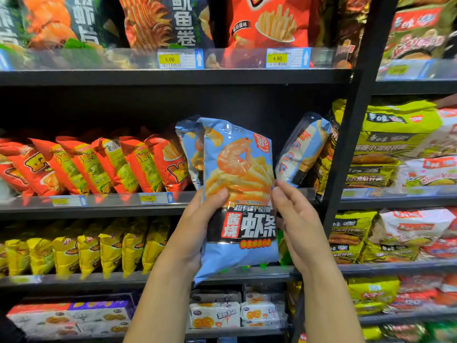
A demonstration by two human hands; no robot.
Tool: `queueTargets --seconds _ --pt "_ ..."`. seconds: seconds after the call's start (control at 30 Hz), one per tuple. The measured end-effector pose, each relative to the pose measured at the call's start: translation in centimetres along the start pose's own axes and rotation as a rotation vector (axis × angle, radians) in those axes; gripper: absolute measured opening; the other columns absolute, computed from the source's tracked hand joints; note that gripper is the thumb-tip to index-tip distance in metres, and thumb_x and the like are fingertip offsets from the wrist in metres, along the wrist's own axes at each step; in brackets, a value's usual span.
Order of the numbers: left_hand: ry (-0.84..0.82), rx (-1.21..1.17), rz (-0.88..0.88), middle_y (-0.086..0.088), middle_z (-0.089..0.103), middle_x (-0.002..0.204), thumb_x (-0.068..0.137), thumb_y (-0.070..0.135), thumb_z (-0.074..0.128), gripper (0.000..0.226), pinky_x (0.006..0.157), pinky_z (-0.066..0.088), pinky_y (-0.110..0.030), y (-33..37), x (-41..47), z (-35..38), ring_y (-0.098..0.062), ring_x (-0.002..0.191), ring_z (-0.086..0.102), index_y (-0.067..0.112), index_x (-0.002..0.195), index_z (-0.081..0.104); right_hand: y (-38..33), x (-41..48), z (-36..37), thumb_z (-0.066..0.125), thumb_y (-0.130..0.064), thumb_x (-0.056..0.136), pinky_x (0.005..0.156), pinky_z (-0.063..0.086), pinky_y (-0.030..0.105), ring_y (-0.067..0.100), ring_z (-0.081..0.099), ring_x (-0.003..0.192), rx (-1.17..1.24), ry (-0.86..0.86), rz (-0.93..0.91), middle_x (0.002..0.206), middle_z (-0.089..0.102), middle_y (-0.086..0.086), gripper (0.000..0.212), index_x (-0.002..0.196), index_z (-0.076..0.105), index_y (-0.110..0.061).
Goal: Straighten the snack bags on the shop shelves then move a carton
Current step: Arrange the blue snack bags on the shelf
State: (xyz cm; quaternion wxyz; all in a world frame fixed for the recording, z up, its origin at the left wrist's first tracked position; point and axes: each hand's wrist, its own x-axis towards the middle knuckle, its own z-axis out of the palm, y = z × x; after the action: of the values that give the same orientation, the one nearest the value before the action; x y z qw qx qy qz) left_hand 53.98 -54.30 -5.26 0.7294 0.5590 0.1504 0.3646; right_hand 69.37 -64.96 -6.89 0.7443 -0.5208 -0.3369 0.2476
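A light-blue shrimp-stick snack bag (pixel 238 194) stands upright in front of the middle shelf, held off the shelf. My left hand (pixel 200 219) grips its left edge, thumb on the front. My right hand (pixel 296 219) touches its right edge with the fingers curled behind. Another blue bag (pixel 189 149) stands on the shelf just behind it. A third blue bag (pixel 301 152) leans tilted to the right of it. No carton is identifiable in view.
Red snack bags (pixel 99 164) lean in a row on the middle shelf (pixel 99 206), left. Yellow bags (pixel 86 248) fill the shelf below. A black upright post (pixel 346 169) divides off noodle packs (pixel 395 149) at right. Boxed snacks (pixel 74 318) sit on the lower shelf.
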Motion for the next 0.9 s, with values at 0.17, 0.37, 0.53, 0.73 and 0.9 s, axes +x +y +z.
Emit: queueTargets --seconds 0.17,0.37,0.53,0.73,0.9 --pt "-0.016 0.024 -0.096 -0.009 0.081 0.107 0.074 0.045 0.081 0.036 0.071 0.065 -0.030 -0.3 0.3 -1.0 -0.020 0.087 0.080 0.021 0.100 0.084 -0.4 -0.5 0.6 0.062 -0.054 0.088 0.109 0.050 0.053 0.026 0.073 0.117 0.114 -0.133 0.124 0.123 0.076 0.008 0.062 0.138 0.063 -0.017" --pt "-0.064 0.065 -0.090 0.002 0.081 0.082 0.081 0.041 0.054 0.037 0.052 0.055 -0.019 0.3 0.0 -0.9 -0.009 0.066 0.076 0.018 0.102 0.075 -0.8 -0.8 1.2 0.061 -0.045 0.093 0.112 0.047 0.058 0.032 0.071 0.118 0.138 -0.188 0.130 0.124 0.075 0.012 0.051 0.134 0.066 -0.014" --pt "0.008 0.000 -0.077 0.000 0.078 0.121 0.088 0.045 0.073 0.047 0.076 0.062 -0.025 0.7 0.1 -2.2 -0.012 0.105 0.076 0.020 0.127 0.070 -0.5 -0.7 2.0 0.065 -0.043 0.091 0.109 0.050 0.057 0.028 0.073 0.115 0.019 -0.161 0.065 0.121 0.077 0.008 0.047 0.130 0.066 -0.016" --pt "-0.015 0.041 -0.078 -0.012 0.076 0.126 0.084 0.024 0.078 0.054 0.086 0.062 -0.033 1.3 0.4 -3.6 -0.026 0.111 0.075 0.011 0.133 0.061 0.5 -0.7 3.4 0.067 -0.045 0.089 0.107 0.051 0.057 0.025 0.073 0.116 -0.064 -0.137 0.010 0.122 0.077 0.004 0.048 0.130 0.066 -0.019" --pt "-0.054 0.046 -0.041 -0.012 0.075 0.127 0.083 0.021 0.077 0.054 0.098 0.058 -0.043 1.2 0.7 -5.1 -0.032 0.118 0.072 0.012 0.134 0.061 0.8 -1.0 4.1 0.066 -0.037 0.092 0.109 0.050 0.057 0.026 0.070 0.121 -0.067 -0.122 -0.002 0.129 0.074 0.004 0.048 0.136 0.061 -0.017"
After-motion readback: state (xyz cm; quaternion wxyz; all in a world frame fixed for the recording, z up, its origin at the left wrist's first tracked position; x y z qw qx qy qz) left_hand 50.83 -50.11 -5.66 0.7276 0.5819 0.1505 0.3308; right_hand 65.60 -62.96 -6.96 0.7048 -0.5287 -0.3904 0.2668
